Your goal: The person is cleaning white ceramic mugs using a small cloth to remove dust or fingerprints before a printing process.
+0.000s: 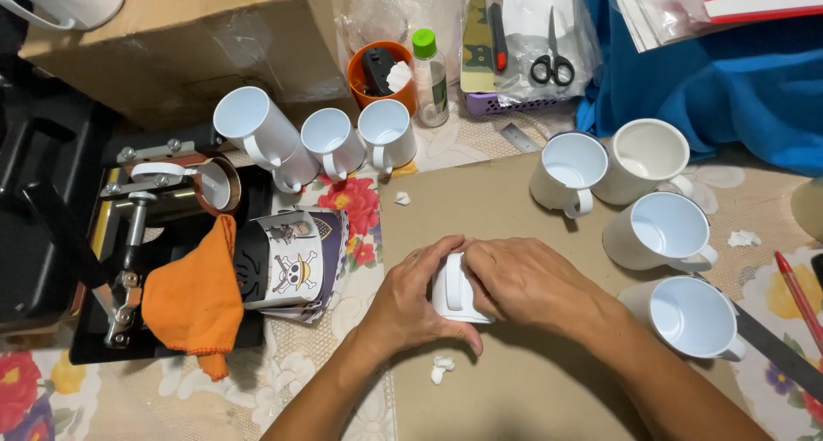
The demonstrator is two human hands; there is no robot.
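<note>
Cluttered with mugs and tools, a floral tablecloth (pixel 51 390) covers the table, and a brown cardboard sheet (pixel 480 210) lies over its middle as a work mat.

Both hands meet at the centre of that sheet around one white mug (pixel 452 291), which lies on its side with the handle facing up. The left hand (pixel 411 300) curls around the mug's left side, fingers bent and thumb tucked beneath, gripping it. The right hand (pixel 523 282) lies over the top and right side, fingers closed down on the mug; what the fingertips pinch there, if anything, is hidden.

As for progress, this looks like an early or middle stage. Seven plain white mugs stand waiting: three (pixel 330 137) in a row by the mug press (pixel 171 192) on the left, and four (pixel 651 227) to the right of the hands. One mug with a printed skull wrap (pixel 291 265) sits beside an orange cloth (pixel 193 300) at the press, so at least one piece appears further along. Small white paper scraps (pixel 441 368) lie just below the hands, and another (pixel 401 198) sits above them on the sheet. Scissors (pixel 553 64) rest in a basket at the back.
</note>
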